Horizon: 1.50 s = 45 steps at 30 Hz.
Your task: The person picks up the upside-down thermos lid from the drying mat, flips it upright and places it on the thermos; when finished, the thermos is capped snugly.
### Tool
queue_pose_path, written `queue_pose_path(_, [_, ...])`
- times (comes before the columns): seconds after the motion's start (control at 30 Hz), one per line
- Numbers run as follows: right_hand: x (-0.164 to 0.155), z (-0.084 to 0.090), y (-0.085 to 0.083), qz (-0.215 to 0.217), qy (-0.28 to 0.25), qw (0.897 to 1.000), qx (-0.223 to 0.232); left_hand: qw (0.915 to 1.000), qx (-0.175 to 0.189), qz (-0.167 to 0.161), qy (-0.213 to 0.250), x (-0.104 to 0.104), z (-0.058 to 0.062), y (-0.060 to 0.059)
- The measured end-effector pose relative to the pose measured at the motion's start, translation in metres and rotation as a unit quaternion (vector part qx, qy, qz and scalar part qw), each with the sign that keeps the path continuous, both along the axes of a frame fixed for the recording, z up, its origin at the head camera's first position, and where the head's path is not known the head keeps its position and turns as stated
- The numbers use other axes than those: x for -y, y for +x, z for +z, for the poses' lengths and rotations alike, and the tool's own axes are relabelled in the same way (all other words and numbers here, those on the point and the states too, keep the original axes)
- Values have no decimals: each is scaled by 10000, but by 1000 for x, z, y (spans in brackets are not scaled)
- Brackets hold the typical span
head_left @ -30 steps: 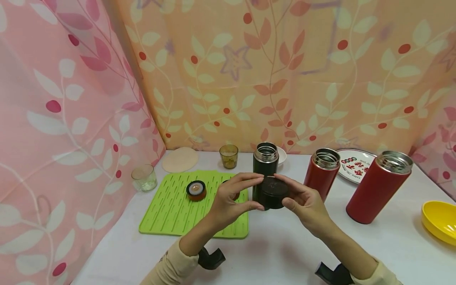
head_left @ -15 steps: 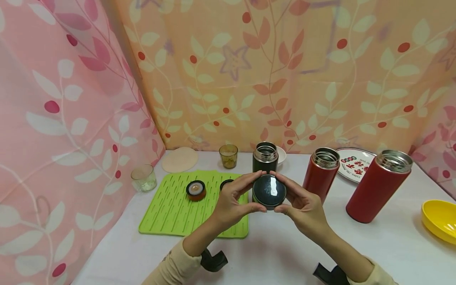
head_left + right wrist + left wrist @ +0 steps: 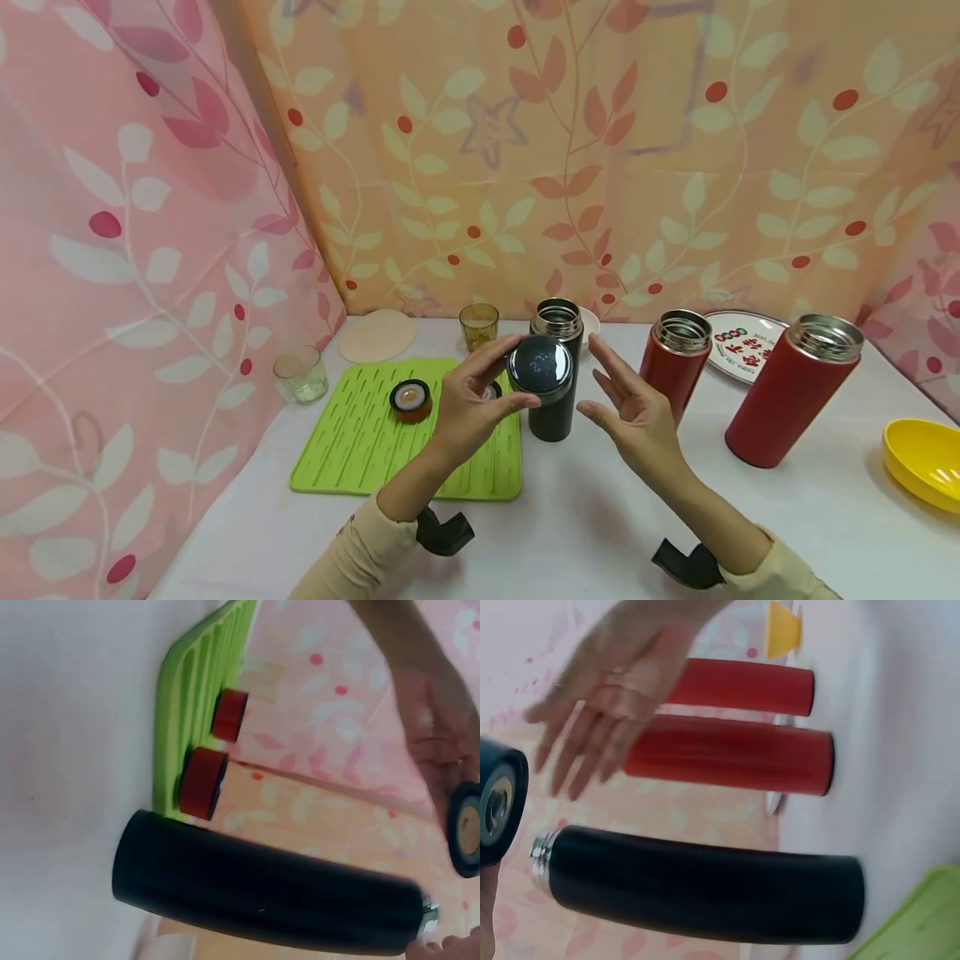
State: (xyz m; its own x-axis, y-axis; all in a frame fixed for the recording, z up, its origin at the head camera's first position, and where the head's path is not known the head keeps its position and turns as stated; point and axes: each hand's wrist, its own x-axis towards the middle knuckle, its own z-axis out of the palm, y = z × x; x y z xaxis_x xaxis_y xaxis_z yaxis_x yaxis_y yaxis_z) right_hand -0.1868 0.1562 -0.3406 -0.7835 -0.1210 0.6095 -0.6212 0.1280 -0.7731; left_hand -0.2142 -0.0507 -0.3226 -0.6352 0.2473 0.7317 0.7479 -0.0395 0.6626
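Observation:
My left hand [image 3: 474, 396] pinches a black bottle lid [image 3: 538, 367] between thumb and fingers, its glossy round face turned toward the head camera. Behind and below the lid stands an uncapped black thermos bottle [image 3: 553, 417], upright with a steel threaded neck. In the right wrist view the lid's underside [image 3: 469, 829] shows a round pale centre. My right hand [image 3: 633, 408] is apart from the lid, just right of the black bottle, its fingers extended and holding nothing. Two red-brown lids [image 3: 230, 715] sit on a green ridged mat [image 3: 352, 458]; one is partly hidden by my left hand in the head view.
Right of the black bottle stand a shorter red bottle [image 3: 675, 362] and a larger red bottle [image 3: 791, 392], both uncapped. A printed plate [image 3: 772, 329] lies behind them. A yellow bowl [image 3: 922, 458] is far right. Two glasses, one amber [image 3: 478, 325], one clear [image 3: 302, 379], stand left.
The lid was held in both hands and turned so its glossy face shows. My right hand has let go and moved right; my left hand has carried the lid slightly up and left.

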Motion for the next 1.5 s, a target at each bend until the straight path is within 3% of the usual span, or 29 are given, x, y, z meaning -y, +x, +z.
queue_pose_path(0.13, [3, -8, -13, -409, -193, 9980, 441, 9991, 56, 325, 277, -2, 10, -13])
queue_pose_path(0.33, [9, -26, -34, -608, 182, 9939, 900, 9967, 394, 462, 536, -10, 23, -31])
queue_pose_path(0.6, [16, -32, -53, -780, 238, 9906, 1102, 9933, 854, 602, 490, -23, 46, -33])
queue_pose_path(0.73, [18, -34, -60, -586, -60, 9926, 1058, 9922, 954, 608, 530, -26, 44, -38])
queue_pose_path(1.0, [20, -40, -66, -428, -216, 9931, 1069, 9919, 1059, 481, 502, -32, 31, -60])
queue_pose_path(1.5, [19, -43, -69, -510, -106, 9936, 1000, 9936, 1041, 382, 209, -34, 31, -65])
